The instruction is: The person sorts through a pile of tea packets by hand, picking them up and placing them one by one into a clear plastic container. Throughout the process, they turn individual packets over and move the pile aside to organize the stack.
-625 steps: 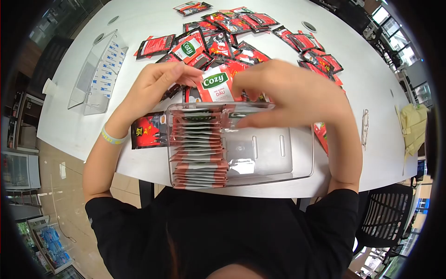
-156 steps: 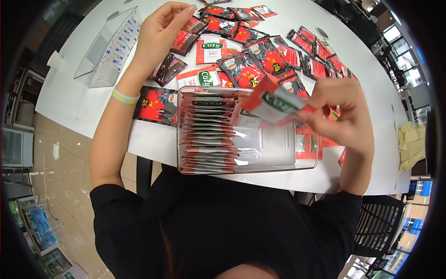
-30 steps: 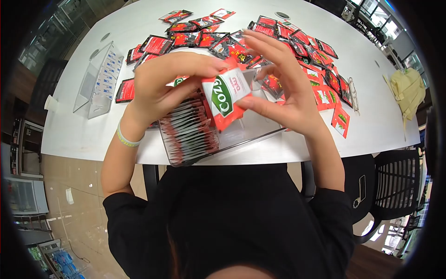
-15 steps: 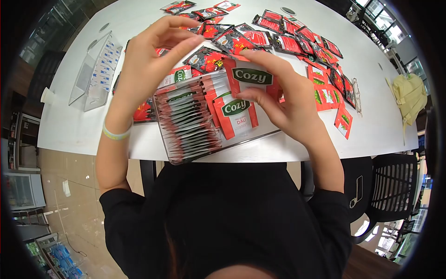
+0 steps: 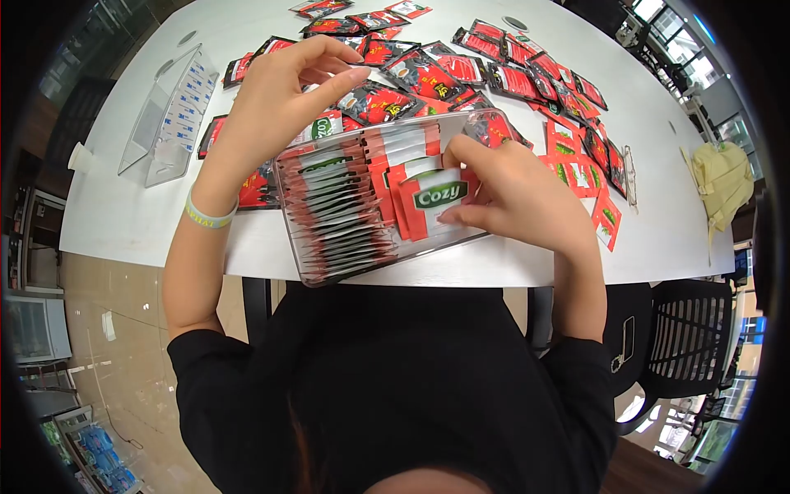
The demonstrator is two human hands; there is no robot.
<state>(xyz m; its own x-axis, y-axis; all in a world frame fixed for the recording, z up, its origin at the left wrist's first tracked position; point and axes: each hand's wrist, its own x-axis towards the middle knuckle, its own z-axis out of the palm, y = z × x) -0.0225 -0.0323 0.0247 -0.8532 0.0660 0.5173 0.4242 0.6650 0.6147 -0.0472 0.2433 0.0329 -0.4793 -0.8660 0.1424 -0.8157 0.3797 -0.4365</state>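
A clear plastic box [image 5: 298, 257] stands tilted sideways near the table's front edge. Its left part holds a row of several red and white sachets [image 5: 341, 218], packed on edge; further sachets lie in its right part. Between the thumb and fingers of my right hand [image 5: 518, 193] is a red and white Cozy sachet [image 5: 438, 195], held inside the box's right part, over the other sachets. My left hand [image 5: 284, 95] is raised beyond the box's back left corner, fingers curved and apart from the thumb, with nothing in it. A pale wristband [image 5: 207, 216] circles the left wrist.
Black and red packets [image 5: 424, 76] are spread behind the box, and more [image 5: 514, 81] lie at the back right. Red sachets [image 5: 607, 216] lie at the right. An upright clear plastic holder [image 5: 169, 136] and a white cup [image 5: 81, 157] are at the left. A yellow bag [image 5: 717, 185] is far right.
My right hand has moved down with the Cozy sachet, from above the box's back edge into its right part. My left hand stays raised, almost unmoved.
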